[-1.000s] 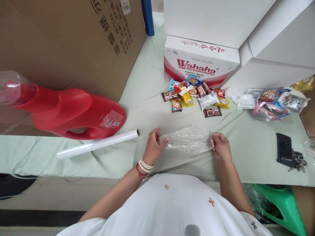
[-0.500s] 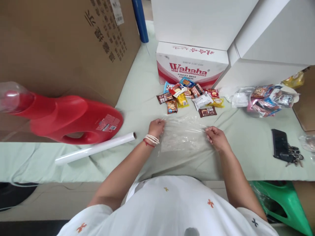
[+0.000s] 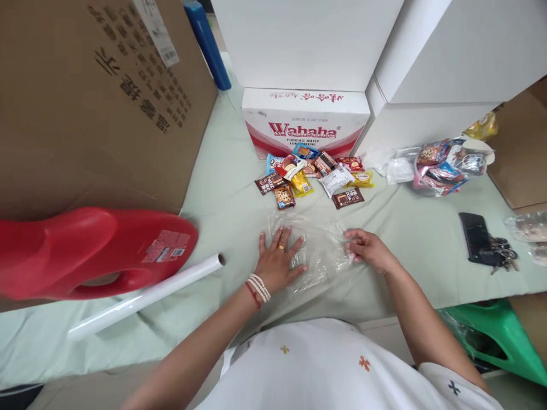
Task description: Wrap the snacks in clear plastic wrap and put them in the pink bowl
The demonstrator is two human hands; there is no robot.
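On the near middle of the desk (image 3: 427,250), covered with a pale green cloth, lies a clear plastic sheet (image 3: 318,250), crinkled and not flat. The left hand (image 3: 278,259) rests palm down on the sheet's left part, fingers (image 3: 282,238) spread wide and straight, gripping nothing. The right hand (image 3: 368,249) is at the sheet's right edge, fingers (image 3: 351,244) curled in on the film; it appears to pinch that edge, though the clear film makes this hard to confirm.

Judgement: to flatten the sheet well, the left palm should hold its side firmly while the right draws the opposite edge outward with even, gentle tension, since thin film will cling and fold on itself.

Just beyond, a heap of snack packets (image 3: 310,179) lies apart from the sheet. At left lies a white roll (image 3: 145,297), beside a red jug (image 3: 94,256).
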